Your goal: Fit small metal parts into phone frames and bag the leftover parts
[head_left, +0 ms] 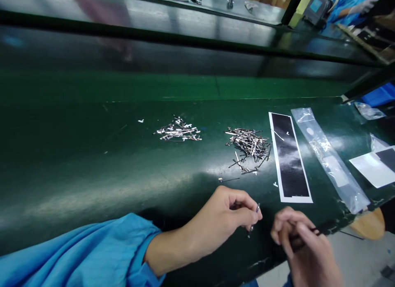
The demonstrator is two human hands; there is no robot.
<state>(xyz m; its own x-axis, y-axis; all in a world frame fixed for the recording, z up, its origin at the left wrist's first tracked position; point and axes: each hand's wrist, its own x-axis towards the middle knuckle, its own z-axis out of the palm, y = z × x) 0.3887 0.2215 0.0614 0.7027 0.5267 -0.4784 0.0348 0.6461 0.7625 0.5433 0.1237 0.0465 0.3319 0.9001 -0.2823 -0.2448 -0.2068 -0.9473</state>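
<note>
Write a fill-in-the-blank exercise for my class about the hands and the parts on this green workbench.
1. The left hand pinches a small metal pin; its sleeve is ____.
2. The metal pieces on the green table lie in ____ piles.
3. The black strip lies between the pieces and the clear bag; its border is ____.
4. The right hand holds a thin dark tool, while the pin is in the ____ hand.

Missing words: blue; two; white; left.

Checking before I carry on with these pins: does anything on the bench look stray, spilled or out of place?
Only small strays. One pin lies alone below the right pile, a white fleck sits left of the left pile, and a sliver lies on the black strip. Nothing looks damaged.
</note>
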